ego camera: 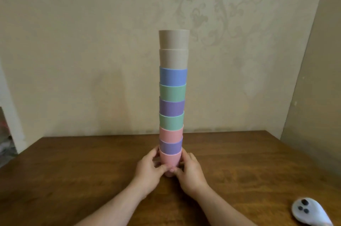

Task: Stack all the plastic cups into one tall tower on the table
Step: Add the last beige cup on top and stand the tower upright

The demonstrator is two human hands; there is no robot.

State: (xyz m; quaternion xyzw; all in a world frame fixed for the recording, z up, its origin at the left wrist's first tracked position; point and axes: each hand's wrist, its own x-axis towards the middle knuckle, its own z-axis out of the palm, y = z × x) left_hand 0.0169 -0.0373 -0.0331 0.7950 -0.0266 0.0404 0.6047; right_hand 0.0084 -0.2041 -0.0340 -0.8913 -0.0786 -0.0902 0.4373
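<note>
One tall tower of several nested plastic cups [173,94] stands upright on the brown wooden table [73,166], near its middle. From the top the cups run beige, beige, blue, green, purple, green, pink, purple, and a pink bottom cup [170,160]. My left hand [147,168] wraps the bottom cup from the left. My right hand [191,170] wraps it from the right. The fingertips of both hands meet at the front of the cup's base and hide its lowest part.
A white controller [307,212] with dark buttons lies on the table at the near right corner. A patterned beige wall [92,59] rises just behind the table's far edge. The wall turns a corner at the right.
</note>
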